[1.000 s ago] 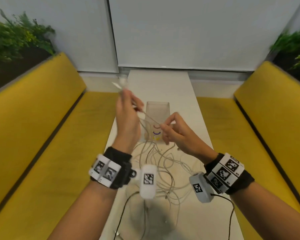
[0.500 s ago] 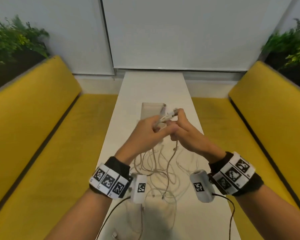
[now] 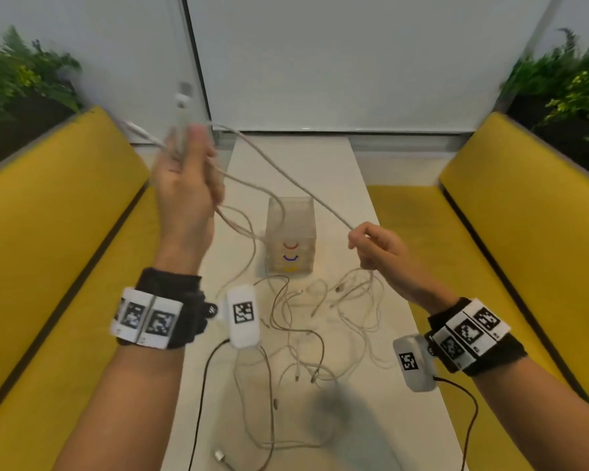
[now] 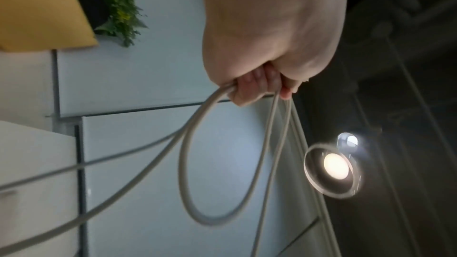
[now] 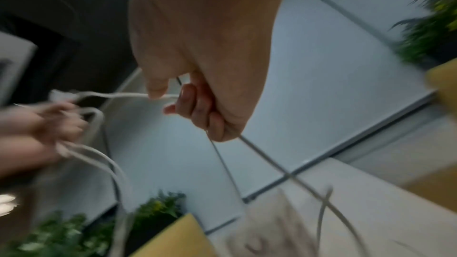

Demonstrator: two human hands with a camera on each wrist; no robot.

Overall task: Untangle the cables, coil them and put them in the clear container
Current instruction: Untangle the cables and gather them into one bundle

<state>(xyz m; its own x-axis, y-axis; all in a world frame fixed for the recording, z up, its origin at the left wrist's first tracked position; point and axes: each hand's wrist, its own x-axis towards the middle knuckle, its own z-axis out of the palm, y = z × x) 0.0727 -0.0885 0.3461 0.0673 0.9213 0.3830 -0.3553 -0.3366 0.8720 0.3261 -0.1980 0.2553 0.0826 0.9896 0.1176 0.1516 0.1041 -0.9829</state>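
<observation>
A raised left hand [image 3: 184, 195] grips looped white cable [image 3: 286, 175] stretched to the pinching right hand [image 3: 378, 249], above tangled cables [image 3: 306, 328] and the clear container [image 3: 290, 243] on the white surface [image 3: 388, 385].

- The table [image 3: 381, 419] runs away from the person between two benches: the left bench [image 3: 48, 232] on one side, the right bench [image 3: 524, 232] on the other.
- The clear container [image 3: 290, 239] stands upright on the table, near the middle.
- The tangle of cables [image 3: 306, 334] lies on the table, on the person's side of the container.
- The left hand [image 3: 184, 188] is raised, left of the container, above the table's left edge.
- The right hand [image 3: 378, 246] is lower, right of the container.
- One cable [image 3: 286, 178] spans between the hands, passing above the container.
- Plants [image 3: 24, 76] stand behind each bench.
</observation>
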